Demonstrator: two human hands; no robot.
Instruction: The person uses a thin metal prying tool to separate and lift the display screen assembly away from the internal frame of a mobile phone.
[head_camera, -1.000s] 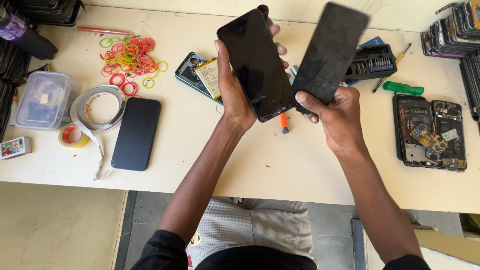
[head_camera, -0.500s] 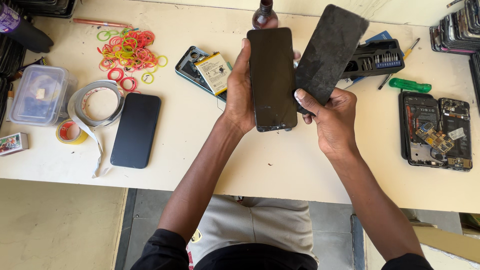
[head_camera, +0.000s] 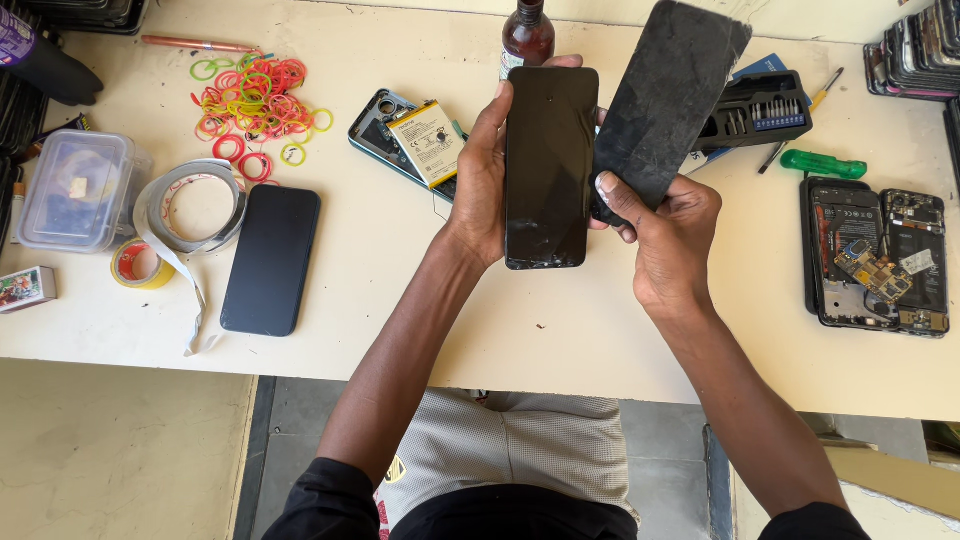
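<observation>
While both hands are raised above the cream table (head_camera: 560, 330), the head view shows the left hand (head_camera: 478, 190) wrapped around the left edge of a black phone screen (head_camera: 548, 165), thumb on the near edge and fingertips curled over the far side, holding it upright and flat to the camera. Just beside it on the right, the right hand (head_camera: 665, 235) pinches the lower end of a dusty black panel (head_camera: 668, 95) between thumb and fingers; the panel tilts to the right, and its lower edge sits close against the screen.

Behind the screen stands a brown bottle (head_camera: 527, 32). Left of the hands lie an opened phone with a yellow battery (head_camera: 415, 140), a black phone face down (head_camera: 272, 258), a tape roll (head_camera: 195, 205) and coloured rubber bands (head_camera: 250, 100). To the right sit a screwdriver bit case (head_camera: 765, 110), a green-handled screwdriver (head_camera: 822, 163) and two opened phone bodies (head_camera: 875, 255).
</observation>
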